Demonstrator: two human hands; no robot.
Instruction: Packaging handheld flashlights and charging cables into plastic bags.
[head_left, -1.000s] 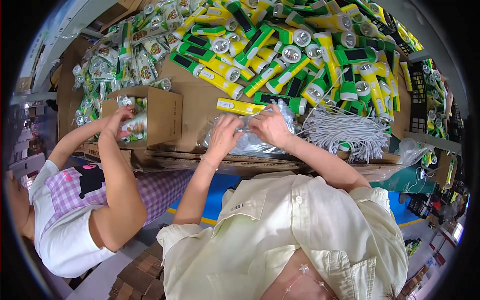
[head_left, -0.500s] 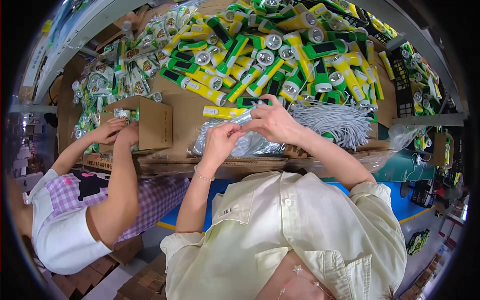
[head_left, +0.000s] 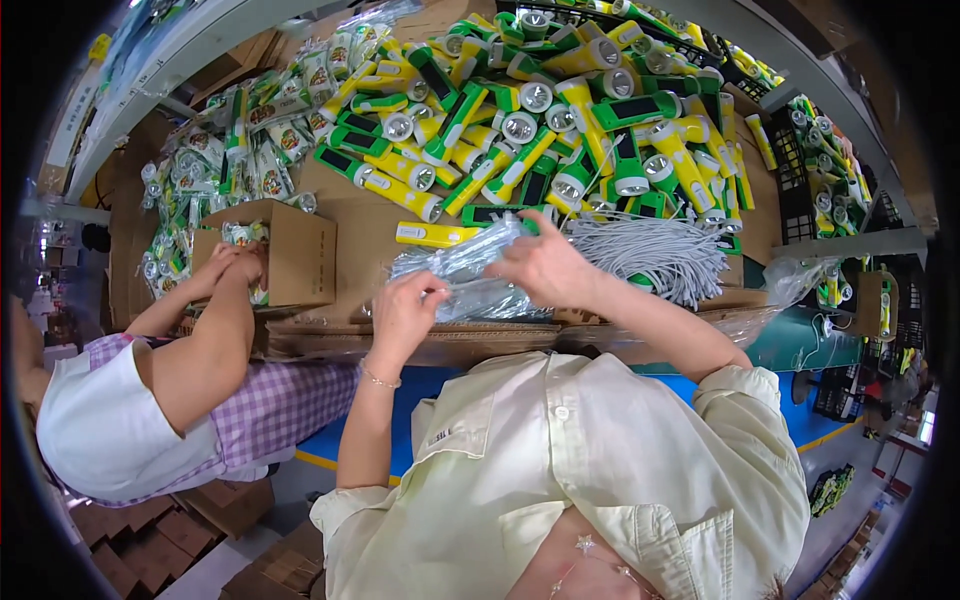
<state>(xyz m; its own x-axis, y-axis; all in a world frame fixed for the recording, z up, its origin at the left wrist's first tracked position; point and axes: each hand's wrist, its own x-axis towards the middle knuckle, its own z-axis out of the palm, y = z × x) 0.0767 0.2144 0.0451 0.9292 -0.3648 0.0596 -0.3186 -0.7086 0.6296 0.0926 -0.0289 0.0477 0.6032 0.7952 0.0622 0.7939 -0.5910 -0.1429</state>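
Both hands, left point(head_left: 405, 312) and right point(head_left: 545, 268), pinch a clear plastic bag point(head_left: 462, 278) over the cardboard-covered table point(head_left: 365, 225); beyond lie grey cords point(head_left: 660, 255), then heaped green-and-yellow flashlights point(head_left: 540, 110). The bag's contents are unclear.

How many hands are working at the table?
4: left hand and right hand on the clear bags; a co-worker's two hands at the cardboard box.

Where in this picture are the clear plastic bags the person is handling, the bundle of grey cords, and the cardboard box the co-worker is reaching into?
clear plastic bags point(head_left: 460, 275): head view, on the crinkled middle of the stack.
bundle of grey cords point(head_left: 655, 255): head view, mid-bundle.
cardboard box point(head_left: 300, 258): head view, on its brown side wall.
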